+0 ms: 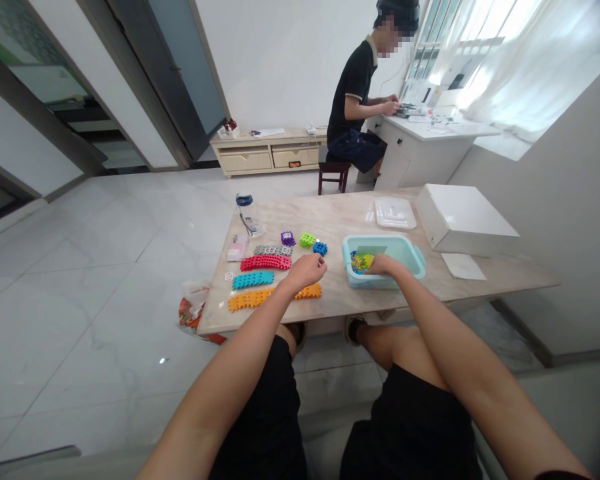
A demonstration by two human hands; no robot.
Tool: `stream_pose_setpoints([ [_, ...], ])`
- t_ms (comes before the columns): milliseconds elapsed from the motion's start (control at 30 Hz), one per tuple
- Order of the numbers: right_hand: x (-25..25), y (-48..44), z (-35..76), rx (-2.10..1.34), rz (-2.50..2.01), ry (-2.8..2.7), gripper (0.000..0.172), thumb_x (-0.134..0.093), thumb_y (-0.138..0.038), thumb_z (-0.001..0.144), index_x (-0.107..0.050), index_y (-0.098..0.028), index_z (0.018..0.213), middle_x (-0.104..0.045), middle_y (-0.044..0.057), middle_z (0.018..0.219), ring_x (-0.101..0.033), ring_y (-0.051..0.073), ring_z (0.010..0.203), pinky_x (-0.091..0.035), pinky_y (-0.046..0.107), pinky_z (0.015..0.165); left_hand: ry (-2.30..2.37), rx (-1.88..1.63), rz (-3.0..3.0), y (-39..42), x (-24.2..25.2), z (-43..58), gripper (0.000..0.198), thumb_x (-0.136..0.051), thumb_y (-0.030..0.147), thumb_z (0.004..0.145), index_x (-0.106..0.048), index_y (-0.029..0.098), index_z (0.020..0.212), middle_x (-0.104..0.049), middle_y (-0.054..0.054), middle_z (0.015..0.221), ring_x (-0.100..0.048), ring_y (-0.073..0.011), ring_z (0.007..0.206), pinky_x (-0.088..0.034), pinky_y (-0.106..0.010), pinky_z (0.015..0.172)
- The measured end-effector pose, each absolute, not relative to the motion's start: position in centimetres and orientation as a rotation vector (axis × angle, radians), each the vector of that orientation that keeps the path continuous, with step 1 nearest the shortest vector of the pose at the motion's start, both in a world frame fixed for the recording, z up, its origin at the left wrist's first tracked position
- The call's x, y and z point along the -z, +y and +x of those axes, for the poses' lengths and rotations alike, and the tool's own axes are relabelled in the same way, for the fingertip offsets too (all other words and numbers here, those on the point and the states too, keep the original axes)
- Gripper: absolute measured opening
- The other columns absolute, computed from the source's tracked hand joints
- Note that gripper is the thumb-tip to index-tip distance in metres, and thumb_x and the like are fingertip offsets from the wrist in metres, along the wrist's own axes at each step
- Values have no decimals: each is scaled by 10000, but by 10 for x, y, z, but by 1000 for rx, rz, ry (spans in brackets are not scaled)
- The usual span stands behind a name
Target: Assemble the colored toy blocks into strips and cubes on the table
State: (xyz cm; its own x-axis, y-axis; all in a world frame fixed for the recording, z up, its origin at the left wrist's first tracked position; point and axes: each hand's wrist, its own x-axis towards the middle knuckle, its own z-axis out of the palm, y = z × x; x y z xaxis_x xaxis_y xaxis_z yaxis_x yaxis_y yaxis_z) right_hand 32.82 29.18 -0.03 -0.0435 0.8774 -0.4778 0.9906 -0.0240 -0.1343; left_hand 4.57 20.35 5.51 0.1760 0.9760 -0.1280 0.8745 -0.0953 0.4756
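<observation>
My left hand (307, 269) hovers over the table, its fingers curled together. Anything between them is too small to make out. Inside a light turquoise bin (399, 283), my right hand (384, 265) reaches into yellow, green and blue toothed plastic blocks (363, 261); its fingertips are hidden. Joined blocks lie left of the bin in rows: orange (247, 300), teal (253, 280), red (265, 263) and grey (272, 251). My left forearm crosses in front of the orange row. Farther back sit smaller clusters, purple (287, 238), lime green (307, 240) and blue (320, 248).
A water bottle (250, 219) stands at the table's far left, near a pink packet (237, 247). Behind the bin lies a clear lid (395, 213); a white box (465, 217) and white paper (463, 266) are to the right. Another person (356, 87) sits at a white desk (430, 127) beyond.
</observation>
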Motion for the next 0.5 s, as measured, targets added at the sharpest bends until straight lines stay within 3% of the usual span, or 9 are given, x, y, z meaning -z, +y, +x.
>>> stream_pose_setpoints([
  [267,-5,286,328,656,2004,2029,464,-909,-447,802,-851,-95,1099,-834,212,1102,-804,351,1033,-610,354,877,1718,-301,2019,203,-56,40,271,-581,283,1000,-799,179,1123,-830,-140,1143,-763,-296,1039,-569,-354,901],
  [500,-7,281,330,647,2013,2066,393,-892,-466,779,-870,-198,1065,-840,139,988,-797,330,955,-604,361,822,1728,-282,2004,202,-61,41,273,-582,288,999,-802,177,1116,-827,-142,1164,-764,-292,1045,-566,-349,897],
])
